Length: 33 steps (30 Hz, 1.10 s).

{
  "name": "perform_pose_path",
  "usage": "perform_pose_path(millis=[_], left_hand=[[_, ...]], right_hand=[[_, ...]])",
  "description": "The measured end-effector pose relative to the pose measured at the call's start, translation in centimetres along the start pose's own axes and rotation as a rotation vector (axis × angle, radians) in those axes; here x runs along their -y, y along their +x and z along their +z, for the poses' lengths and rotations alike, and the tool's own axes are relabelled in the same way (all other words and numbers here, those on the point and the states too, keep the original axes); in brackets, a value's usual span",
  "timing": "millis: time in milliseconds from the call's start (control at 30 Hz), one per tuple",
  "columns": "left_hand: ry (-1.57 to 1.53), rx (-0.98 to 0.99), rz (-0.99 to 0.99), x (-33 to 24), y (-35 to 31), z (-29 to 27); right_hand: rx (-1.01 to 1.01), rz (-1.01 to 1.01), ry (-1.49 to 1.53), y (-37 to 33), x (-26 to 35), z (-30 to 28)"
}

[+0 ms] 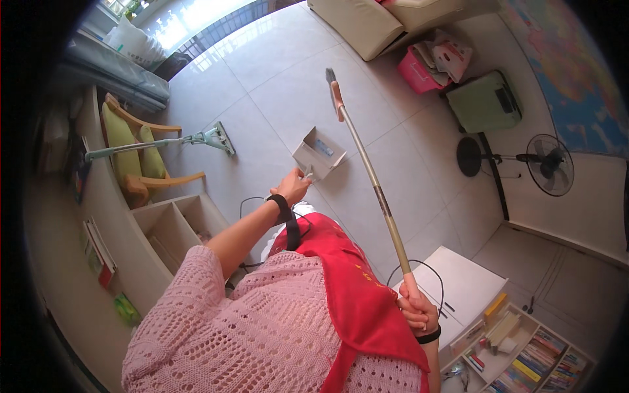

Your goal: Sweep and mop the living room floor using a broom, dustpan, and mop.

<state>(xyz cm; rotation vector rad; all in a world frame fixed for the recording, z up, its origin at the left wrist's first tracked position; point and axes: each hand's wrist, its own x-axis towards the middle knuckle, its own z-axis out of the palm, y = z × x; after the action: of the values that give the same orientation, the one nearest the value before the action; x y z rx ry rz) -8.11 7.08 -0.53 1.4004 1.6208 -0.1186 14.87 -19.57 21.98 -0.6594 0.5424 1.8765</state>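
My right hand (419, 309) is wrapped round the end of a long broom (375, 180). Its pole slants up and away across the picture, and the pinkish head with dark bristles is at the far end over the tiled floor. My left hand (293, 186) reaches forward with its fingers closed at the near side of a pale grey, box-shaped dustpan (333, 161). A short light piece, seemingly the dustpan's handle seen end-on, shows at the fingertips. Inside the dustpan is a bluish patch that I cannot make out.
At left a sponge mop (216, 139) leans by a wooden chair (152, 181) with green cushions. A standing fan (549, 164), green suitcase (486, 105) and pink bin (419, 71) line the right side. A white cabinet (468, 278) and a bookshelf (524, 367) are near my right hand.
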Motion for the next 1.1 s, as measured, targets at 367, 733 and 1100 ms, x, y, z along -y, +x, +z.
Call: perform_pose_path(millis=[367, 733, 1100], left_hand=[[0.011, -0.009, -0.009, 0.7, -0.7, 0.4], [0.032, -0.041, -0.014, 0.2, -0.9, 0.1], [0.066, -0.061, 0.007, -1.1, 0.1, 0.4]], right_hand=[[-0.045, 0.018, -0.011, -3.4, -1.2, -1.5], [-0.212, 0.035, -0.249, -7.4, -1.9, -1.5], [-0.315, 0.03, -0.335, -10.8, -2.2, -2.3]])
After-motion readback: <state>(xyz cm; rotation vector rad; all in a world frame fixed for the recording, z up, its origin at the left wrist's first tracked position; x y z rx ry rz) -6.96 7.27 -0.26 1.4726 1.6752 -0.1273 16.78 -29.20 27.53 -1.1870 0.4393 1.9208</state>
